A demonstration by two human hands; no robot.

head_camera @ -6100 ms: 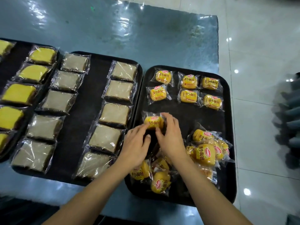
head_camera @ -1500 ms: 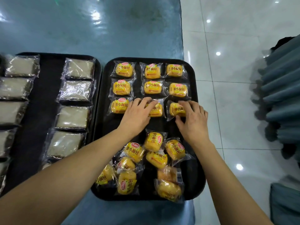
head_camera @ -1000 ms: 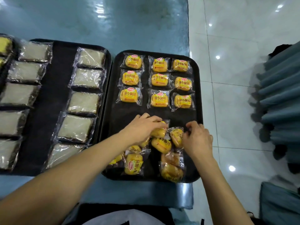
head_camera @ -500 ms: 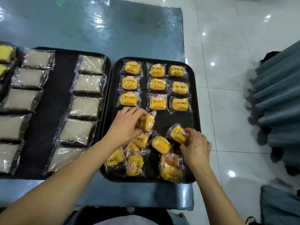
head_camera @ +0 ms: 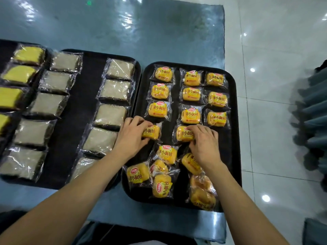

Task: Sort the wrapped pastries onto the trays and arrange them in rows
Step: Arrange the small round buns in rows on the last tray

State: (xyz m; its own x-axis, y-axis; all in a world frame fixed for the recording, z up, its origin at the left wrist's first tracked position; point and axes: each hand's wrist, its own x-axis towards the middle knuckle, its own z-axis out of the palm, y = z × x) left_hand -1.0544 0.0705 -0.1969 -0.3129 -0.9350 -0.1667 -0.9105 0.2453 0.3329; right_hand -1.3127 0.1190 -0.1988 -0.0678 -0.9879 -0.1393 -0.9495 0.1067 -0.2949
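Observation:
The right black tray (head_camera: 235, 138) carries three neat rows of small yellow wrapped buns (head_camera: 190, 97) at its far end. My left hand (head_camera: 131, 137) grips one yellow bun (head_camera: 152, 132) at the left of a fourth row. My right hand (head_camera: 205, 145) pinches another yellow bun (head_camera: 184, 134) in the middle of that row. A loose heap of yellow buns (head_camera: 164, 171) lies at the tray's near end, partly under my right wrist.
The middle black tray (head_camera: 88, 96) holds two columns of grey-brown wrapped cakes (head_camera: 115, 90). Further left lie yellow wrapped cakes (head_camera: 21, 74) on a third tray. The blue table (head_camera: 123, 29) ends just right of the bun tray, above a white tiled floor (head_camera: 274, 85).
Both hands have lifted a bun each from the heap and carried it up to just below the third row. The view shifted slightly.

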